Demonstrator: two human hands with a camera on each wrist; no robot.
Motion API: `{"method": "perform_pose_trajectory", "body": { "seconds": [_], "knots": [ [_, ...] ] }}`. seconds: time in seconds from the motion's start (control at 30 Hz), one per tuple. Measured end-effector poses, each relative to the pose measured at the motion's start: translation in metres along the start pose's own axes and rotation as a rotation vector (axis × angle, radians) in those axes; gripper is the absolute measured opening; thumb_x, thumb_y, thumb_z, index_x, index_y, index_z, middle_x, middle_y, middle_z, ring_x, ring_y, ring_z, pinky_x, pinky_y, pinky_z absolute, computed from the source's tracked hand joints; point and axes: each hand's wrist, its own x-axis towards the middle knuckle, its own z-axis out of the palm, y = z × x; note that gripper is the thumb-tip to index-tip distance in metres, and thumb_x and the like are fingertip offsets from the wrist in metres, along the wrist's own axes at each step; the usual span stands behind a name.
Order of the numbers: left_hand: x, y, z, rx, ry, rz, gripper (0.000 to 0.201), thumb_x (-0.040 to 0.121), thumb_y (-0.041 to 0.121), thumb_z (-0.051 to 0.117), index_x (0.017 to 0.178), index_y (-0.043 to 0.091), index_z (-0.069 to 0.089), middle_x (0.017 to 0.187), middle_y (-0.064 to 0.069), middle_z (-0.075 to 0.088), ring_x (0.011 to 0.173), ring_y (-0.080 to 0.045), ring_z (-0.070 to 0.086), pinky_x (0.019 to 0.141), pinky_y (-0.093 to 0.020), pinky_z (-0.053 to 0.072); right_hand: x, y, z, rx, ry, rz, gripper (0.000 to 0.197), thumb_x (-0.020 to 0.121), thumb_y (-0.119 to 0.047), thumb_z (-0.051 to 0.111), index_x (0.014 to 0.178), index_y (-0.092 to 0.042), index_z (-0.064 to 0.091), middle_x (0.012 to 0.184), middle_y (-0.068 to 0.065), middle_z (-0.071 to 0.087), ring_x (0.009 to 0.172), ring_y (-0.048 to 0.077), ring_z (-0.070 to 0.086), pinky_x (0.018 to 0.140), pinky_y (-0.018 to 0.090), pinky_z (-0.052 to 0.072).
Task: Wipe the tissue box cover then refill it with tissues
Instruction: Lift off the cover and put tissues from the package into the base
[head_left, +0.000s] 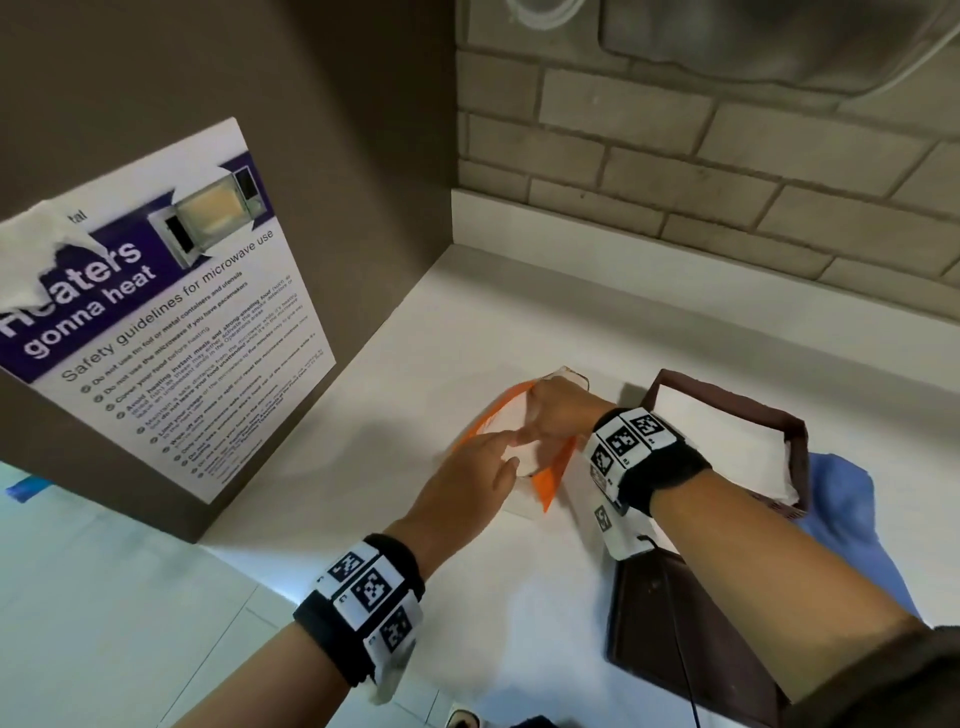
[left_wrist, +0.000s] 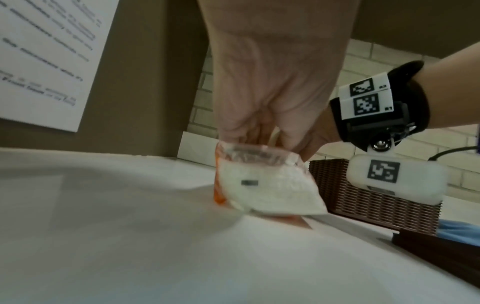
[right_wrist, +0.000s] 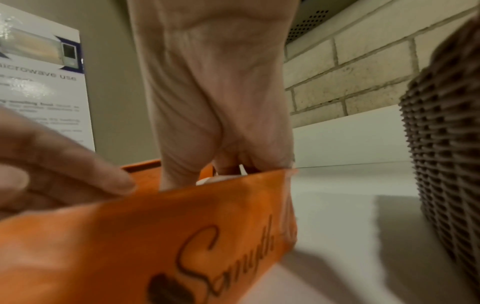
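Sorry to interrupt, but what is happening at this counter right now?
A person is working on an orange tissue pack on the white counter. The left hand holds its edge while the right hand reaches into its open top. The brown woven tissue box cover stands open alongside, next to a blue cloth.

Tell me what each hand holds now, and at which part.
Both hold the orange tissue pack. The right hand has its grip inside the open top; the left hand pinches the pack's top edge on the near side.
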Motion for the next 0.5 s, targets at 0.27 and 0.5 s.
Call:
{"method": "perform_pose_trajectory", "body": {
  "seconds": [0.27, 0.5],
  "knots": [
    [0.0, -0.007, 0.003, -0.211, 0.177, -0.047, 0.032, 0.089, -0.001, 0.053, 0.119, 0.005, 0.062, 0.123, -0.008, 0.065, 0.112, -0.021, 0.062, 0.1, -0.032, 0.047, -0.009, -0.002, -0.003, 0.104, 0.006, 0.037, 0.069, 0.074, -0.043, 0.076, 0.123, 0.001, 0.054, 0.117, 0.012, 0.064, 0.108, 0.028, 0.06, 0.081, 0.028, 0.044],
    [0.003, -0.008, 0.002, -0.218, 0.22, -0.087, 0.055, 0.08, 0.011, 0.071, 0.132, 0.016, 0.052, 0.132, 0.001, 0.056, 0.12, -0.015, 0.052, 0.097, -0.017, 0.035, -0.03, -0.001, -0.016, 0.274, -0.037, -0.083, 0.045, 0.072, -0.028, 0.079, 0.112, -0.017, 0.06, 0.103, -0.004, 0.06, 0.094, 0.015, 0.055, 0.073, 0.022, 0.043]
  ]
}}
